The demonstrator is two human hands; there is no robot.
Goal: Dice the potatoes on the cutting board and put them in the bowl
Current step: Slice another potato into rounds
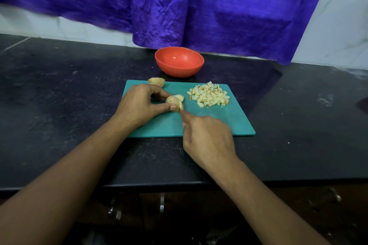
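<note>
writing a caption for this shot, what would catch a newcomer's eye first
The purple cloth hanging at the back stands out most, with the red bowl below it. On the green cutting board the left hand holds a potato, the right hand a knife, beside a pile of diced pieces.

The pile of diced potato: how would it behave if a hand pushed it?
The diced potato is many loose small cubes, so it would probably spread, not move together. On the smooth cutting board, cubes likely slide easily.
</note>
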